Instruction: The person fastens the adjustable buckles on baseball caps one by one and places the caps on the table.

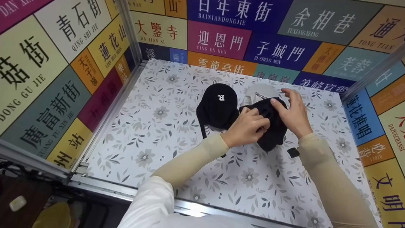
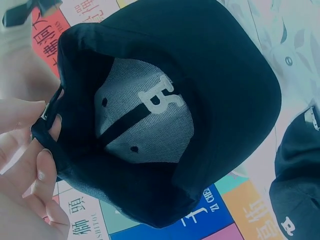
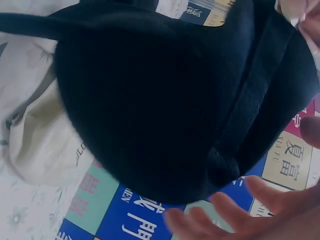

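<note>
Nearest you, over the right half of the table (image 1: pixel 164 139), your left hand (image 1: pixel 248 127) grips the back of the black cap (image 1: pixel 275 134), its thumb and fingers pinching the strap by the small buckle (image 2: pixel 46 111). The cap is off the table, its opening turned to your left wrist camera, so the lining shows. The relation to mind is its long axis: from your pinch it runs across the opening to the brim (image 2: pixel 240 95), which lies on the opposite side. Your left hand is thus at the strap end.

Your right hand (image 1: pixel 294 114) is just beyond, on the cap's right side, with fingers spread and wrapped around nothing. It sits beside the crown, well apart from the brim; whether its fingertips touch the cloth, I cannot tell.

Farther off, toward the table's far edge, the second black cap (image 1: pixel 218 103) rests to your left, and the pale cap (image 1: pixel 262 90) lies partly hidden behind the held one.
</note>
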Available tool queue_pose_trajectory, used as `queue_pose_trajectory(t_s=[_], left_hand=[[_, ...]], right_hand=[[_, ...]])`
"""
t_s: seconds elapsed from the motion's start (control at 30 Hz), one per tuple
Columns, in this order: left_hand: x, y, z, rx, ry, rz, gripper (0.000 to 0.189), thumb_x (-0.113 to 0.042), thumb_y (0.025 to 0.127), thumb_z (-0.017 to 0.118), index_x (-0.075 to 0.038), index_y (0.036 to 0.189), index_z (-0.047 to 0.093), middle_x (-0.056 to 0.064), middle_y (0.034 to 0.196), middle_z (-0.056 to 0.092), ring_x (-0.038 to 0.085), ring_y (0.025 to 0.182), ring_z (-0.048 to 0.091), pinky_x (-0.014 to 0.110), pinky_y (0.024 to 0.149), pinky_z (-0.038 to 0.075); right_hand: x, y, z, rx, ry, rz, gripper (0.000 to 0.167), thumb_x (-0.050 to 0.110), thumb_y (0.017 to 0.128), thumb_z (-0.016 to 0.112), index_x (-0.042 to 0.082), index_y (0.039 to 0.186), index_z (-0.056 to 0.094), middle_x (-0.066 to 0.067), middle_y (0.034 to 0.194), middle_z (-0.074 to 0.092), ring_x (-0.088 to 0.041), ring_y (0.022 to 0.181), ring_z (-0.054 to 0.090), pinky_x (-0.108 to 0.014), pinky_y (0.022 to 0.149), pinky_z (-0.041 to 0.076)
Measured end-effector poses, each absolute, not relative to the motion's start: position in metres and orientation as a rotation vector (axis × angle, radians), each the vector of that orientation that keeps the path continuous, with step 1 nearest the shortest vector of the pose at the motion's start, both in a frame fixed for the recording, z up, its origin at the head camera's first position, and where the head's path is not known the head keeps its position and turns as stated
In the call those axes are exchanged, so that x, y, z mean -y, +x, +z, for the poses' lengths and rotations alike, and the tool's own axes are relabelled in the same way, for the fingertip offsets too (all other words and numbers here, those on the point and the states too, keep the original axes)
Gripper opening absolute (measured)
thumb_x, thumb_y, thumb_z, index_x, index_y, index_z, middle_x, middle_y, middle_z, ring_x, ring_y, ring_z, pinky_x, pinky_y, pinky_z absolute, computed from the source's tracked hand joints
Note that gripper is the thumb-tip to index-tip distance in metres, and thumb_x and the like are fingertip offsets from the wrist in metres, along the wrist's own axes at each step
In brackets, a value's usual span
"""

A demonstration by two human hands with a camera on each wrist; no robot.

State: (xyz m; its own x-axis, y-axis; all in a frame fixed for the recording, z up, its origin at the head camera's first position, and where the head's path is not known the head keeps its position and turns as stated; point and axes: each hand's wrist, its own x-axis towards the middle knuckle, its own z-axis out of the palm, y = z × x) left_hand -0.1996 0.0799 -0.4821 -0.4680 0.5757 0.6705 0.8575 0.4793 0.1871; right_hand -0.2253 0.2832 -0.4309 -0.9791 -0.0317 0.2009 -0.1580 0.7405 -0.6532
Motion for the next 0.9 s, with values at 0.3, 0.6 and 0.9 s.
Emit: queue_pose_trajectory(t_s=[0.3,0.6,0.9], left_hand=[[-0.086,-0.187,-0.491,2.220,-1.222,-0.643,0.008,-0.019,0.094,0.064,-0.022,0.086,0.065,-0.010,0.081,0.062,0.018,0.088,0.052,0.037,0.080,0.035],[-0.087,-0.183,-0.501,2.259,-1.227,-0.580,0.003,-0.024,0.092,0.068,-0.024,0.090,0.066,-0.016,0.088,0.065,0.016,0.090,0.051,0.036,0.082,0.035],[-0.084,-0.180,-0.507,2.292,-1.228,-0.586,0.006,-0.030,0.092,0.070,-0.025,0.095,0.071,-0.014,0.092,0.066,0.015,0.093,0.052,0.035,0.083,0.035]], right_hand=[[-0.285,-0.223,-0.446,2.982,0.052,1.098,0.090,0.074,0.087,0.056,0.010,0.147,0.041,-0.025,0.142,0.048,-0.043,0.125,0.048,-0.058,0.101,0.036],[-0.280,-0.220,-0.466,2.854,0.120,1.057,0.057,0.049,0.094,0.066,0.001,0.122,0.054,-0.024,0.113,0.062,-0.040,0.099,0.058,-0.050,0.085,0.042],[-0.278,-0.220,-0.472,2.775,0.211,1.129,0.039,0.032,0.094,0.071,0.001,0.113,0.058,-0.019,0.104,0.064,-0.033,0.090,0.058,-0.041,0.078,0.040]])
